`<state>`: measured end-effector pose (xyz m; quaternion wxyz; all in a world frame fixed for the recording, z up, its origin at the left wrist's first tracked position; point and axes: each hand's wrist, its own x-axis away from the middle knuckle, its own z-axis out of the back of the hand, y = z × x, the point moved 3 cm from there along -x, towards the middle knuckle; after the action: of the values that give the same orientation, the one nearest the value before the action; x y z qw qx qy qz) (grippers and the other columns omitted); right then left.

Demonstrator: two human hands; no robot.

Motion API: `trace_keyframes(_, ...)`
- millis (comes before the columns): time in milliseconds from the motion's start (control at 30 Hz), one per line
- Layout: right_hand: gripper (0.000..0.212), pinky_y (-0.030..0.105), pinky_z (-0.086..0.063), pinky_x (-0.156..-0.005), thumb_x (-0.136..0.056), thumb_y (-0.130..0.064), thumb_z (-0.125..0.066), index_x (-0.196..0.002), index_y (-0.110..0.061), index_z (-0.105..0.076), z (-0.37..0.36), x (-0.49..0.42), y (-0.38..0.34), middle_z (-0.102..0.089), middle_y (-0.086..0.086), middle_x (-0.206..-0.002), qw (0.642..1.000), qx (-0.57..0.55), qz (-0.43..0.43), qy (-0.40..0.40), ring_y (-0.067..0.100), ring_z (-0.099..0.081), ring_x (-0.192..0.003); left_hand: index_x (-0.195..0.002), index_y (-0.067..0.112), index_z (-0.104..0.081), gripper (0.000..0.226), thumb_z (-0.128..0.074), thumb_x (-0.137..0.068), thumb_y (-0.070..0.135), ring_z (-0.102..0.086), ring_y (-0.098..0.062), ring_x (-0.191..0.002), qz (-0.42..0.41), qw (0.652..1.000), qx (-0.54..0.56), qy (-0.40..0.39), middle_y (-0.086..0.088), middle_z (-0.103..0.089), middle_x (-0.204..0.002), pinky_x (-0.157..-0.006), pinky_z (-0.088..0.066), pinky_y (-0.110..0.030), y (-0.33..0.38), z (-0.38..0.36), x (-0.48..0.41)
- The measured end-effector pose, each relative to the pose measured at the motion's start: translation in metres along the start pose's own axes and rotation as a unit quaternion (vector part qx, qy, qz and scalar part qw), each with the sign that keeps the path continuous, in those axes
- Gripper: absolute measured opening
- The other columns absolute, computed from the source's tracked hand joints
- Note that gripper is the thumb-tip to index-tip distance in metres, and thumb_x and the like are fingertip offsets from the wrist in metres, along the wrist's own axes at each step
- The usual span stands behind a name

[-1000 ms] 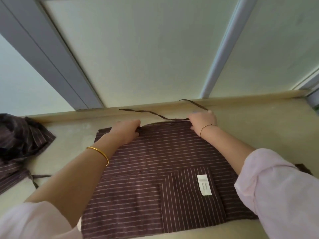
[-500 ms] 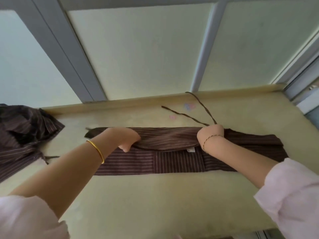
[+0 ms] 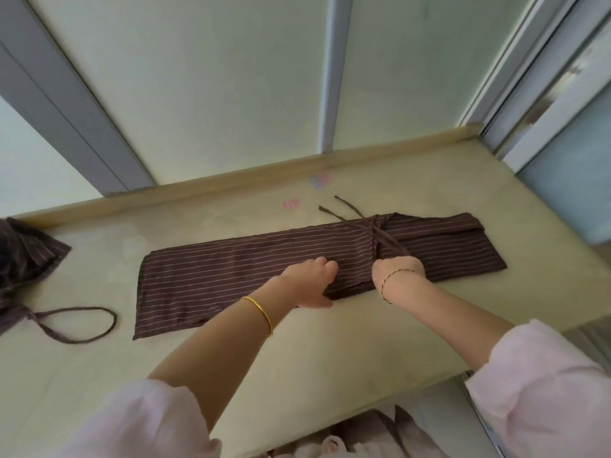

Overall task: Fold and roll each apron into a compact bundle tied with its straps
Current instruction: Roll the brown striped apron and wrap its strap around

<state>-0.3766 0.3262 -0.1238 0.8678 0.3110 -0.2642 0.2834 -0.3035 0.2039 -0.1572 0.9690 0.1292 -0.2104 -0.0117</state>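
Apron (image 3: 231, 276) folded into a long strip lies on the surface (image 3: 330, 358), left hand (image 3: 307, 279) gripping its near edge, right hand (image 3: 398, 271) curled by the straps (image 3: 373, 227), its fingers hidden; pressing the fold flat and keeping straps free should give a tighter roll.

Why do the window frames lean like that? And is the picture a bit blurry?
Head view: the wide-angle lens splays the window frames outward; light is soft and even, with barely a shadow beside the apron; the left hand and right hand on it look slightly smeared, likely from motion.
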Motion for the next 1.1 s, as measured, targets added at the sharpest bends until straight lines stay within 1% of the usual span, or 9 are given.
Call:
trace_keyframes(167, 0.044, 0.035, -0.053, -0.079, -0.082, -0.048, -0.067, -0.098, -0.008, -0.061, -0.024, 0.033, 0.026, -0.061, 0.001, -0.089, 0.955, 0.088, 0.078, -0.271, 0.022, -0.061, -0.077, -0.123, 0.013, -0.042, 0.050, -0.067, -0.084, 0.033, -0.050, -0.020, -0.087, 0.008, 0.998, -0.036, -0.041, -0.007, -0.051, -0.112, -0.074, -0.051, -0.031, 0.004, -0.003, -0.017)
trace_keyframes(267, 0.060, 0.028, -0.048, -0.072, -0.084, -0.053, -0.062, -0.126, -0.012, -0.057, -0.025, 0.048, 0.026, -0.063, 0.003, -0.117, 0.937, 0.064, 0.097, -0.329, 0.018, -0.060, -0.083, -0.115, 0.014, -0.047, 0.038, -0.065, -0.086, 0.032, -0.050, -0.018, -0.083, -0.011, 0.998, -0.030, -0.056, -0.006, -0.052, -0.109, -0.065, -0.043, -0.026, 0.005, 0.000, -0.019)
trace_keyframes(400, 0.067, 0.035, -0.048, -0.086, -0.085, -0.054, -0.059, -0.135, -0.010, -0.048, -0.028, 0.036, 0.029, -0.051, 0.006, -0.137, 0.937, -0.009, 0.085, -0.339, 0.025, -0.060, -0.110, -0.104, 0.014, -0.050, 0.025, -0.065, -0.087, 0.024, -0.052, -0.020, -0.085, -0.025, 0.997, 0.011, -0.075, -0.006, -0.057, -0.106, -0.067, -0.041, -0.024, 0.004, 0.001, -0.019)
trace_keyframes(467, 0.057, 0.037, -0.054, -0.084, -0.086, -0.050, -0.060, -0.123, -0.007, -0.056, -0.026, 0.024, 0.030, -0.060, 0.009, -0.123, 0.949, -0.096, 0.070, -0.293, 0.027, -0.070, -0.091, -0.099, 0.016, -0.047, 0.018, -0.062, -0.088, 0.016, -0.053, -0.020, -0.083, -0.021, 0.997, 0.022, -0.072, -0.006, -0.057, -0.102, -0.065, -0.042, -0.024, 0.004, -0.001, -0.019)
trace_keyframes(533, 0.033, 0.036, -0.058, -0.075, -0.093, -0.035, -0.054, -0.108, -0.006, -0.060, -0.017, 0.010, 0.027, -0.067, 0.010, -0.100, 0.976, -0.157, 0.062, -0.137, 0.025, -0.072, -0.073, -0.096, 0.017, -0.044, 0.017, -0.057, -0.089, 0.010, -0.051, -0.018, -0.077, -0.008, 0.998, 0.030, -0.050, -0.005, -0.055, -0.097, -0.057, -0.038, -0.021, 0.005, -0.005, -0.017)
trace_keyframes(667, 0.017, 0.033, -0.050, -0.072, -0.095, -0.008, -0.044, -0.105, -0.010, -0.057, 0.001, -0.011, 0.009, -0.061, 0.008, -0.098, 0.963, -0.228, 0.057, 0.131, 0.024, -0.059, -0.081, -0.092, 0.019, -0.052, 0.013, -0.056, -0.086, 0.008, -0.055, -0.018, -0.081, 0.023, 0.990, 0.138, -0.007, -0.001, -0.056, -0.095, -0.064, -0.045, -0.023, 0.006, -0.016, -0.010)
trace_keyframes(800, 0.023, 0.037, -0.052, -0.082, -0.096, -0.009, -0.043, -0.118, -0.010, -0.051, 0.011, -0.017, -0.027, -0.059, 0.009, -0.112, 0.936, -0.272, 0.127, 0.182, 0.026, -0.059, -0.095, -0.099, 0.016, -0.054, 0.011, -0.055, -0.091, 0.008, -0.060, -0.016, -0.083, 0.140, 0.903, 0.399, 0.075, -0.002, -0.060, -0.097, -0.072, -0.055, -0.026, -0.023, -0.015, 0.008)
trace_keyframes(933, 0.043, 0.037, -0.052, -0.074, -0.096, -0.015, -0.046, -0.137, -0.013, -0.034, 0.015, -0.018, -0.078, -0.053, 0.012, -0.120, 0.932, -0.253, 0.205, 0.158, 0.027, -0.060, -0.090, -0.118, 0.013, -0.052, 0.027, -0.050, -0.092, 0.006, -0.052, -0.023, -0.106, 0.357, 0.847, 0.301, 0.253, -0.009, -0.048, -0.125, -0.086, -0.047, -0.030, -0.096, -0.019, 0.057)
trace_keyframes(1100, 0.073, 0.039, -0.048, -0.072, -0.094, -0.027, -0.045, -0.151, -0.019, 0.000, 0.008, -0.020, -0.105, -0.049, 0.014, -0.128, 0.965, -0.187, 0.160, 0.090, 0.030, -0.056, -0.104, -0.129, 0.008, -0.040, 0.036, -0.042, -0.093, 0.012, -0.032, -0.036, -0.126, 0.577, 0.769, 0.147, 0.233, -0.018, -0.034, -0.138, -0.105, -0.029, -0.046, -0.153, -0.042, 0.124)
